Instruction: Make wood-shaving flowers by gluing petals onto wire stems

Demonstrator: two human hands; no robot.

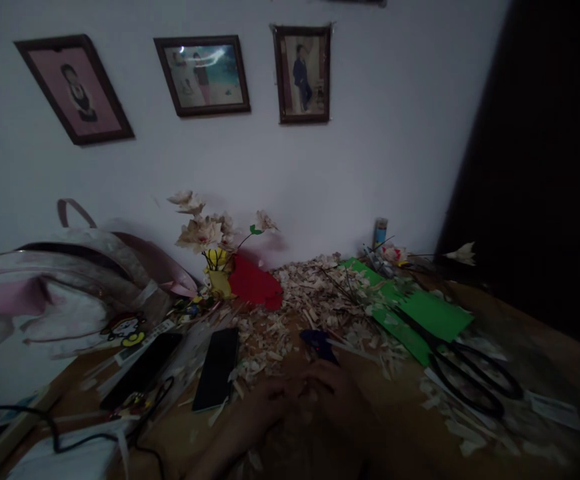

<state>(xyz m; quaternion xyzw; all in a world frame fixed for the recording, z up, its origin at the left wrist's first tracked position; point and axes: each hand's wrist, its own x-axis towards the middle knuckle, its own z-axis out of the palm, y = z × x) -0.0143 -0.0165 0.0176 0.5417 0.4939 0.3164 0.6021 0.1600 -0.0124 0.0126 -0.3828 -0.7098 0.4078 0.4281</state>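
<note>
Low at the middle of the brown table [390, 417], left hand [265, 403] and right hand [337, 390] drawn close together, fingertips meeting over the wood; too dark to tell whether pinching anything or merely touching. Just beyond the fingertips, a small dark blue piece [319, 341] among pale scraps [315, 287], heaped thick from there back to the wall and scattered thin around both hands. Left of the hands, a black phone [216, 369] flat on the table, a second black device [140, 372] beside it, and a black cable [55, 430] looping near the front edge. Right of the hands, well apart, black scissors [470, 377] lying partly on a green sheet [430, 313]. Behind the heap, a small yellow vase [219, 281] upright, holding several stems of pale flowers [200, 232], just beside a red sheet [256, 283]. By the wall farther right, 1 small upright can [380, 232], contents not visible. At far left, a pale bag [70, 293], contents hidden. On the wall, 3 framed pictures [303, 73].
</note>
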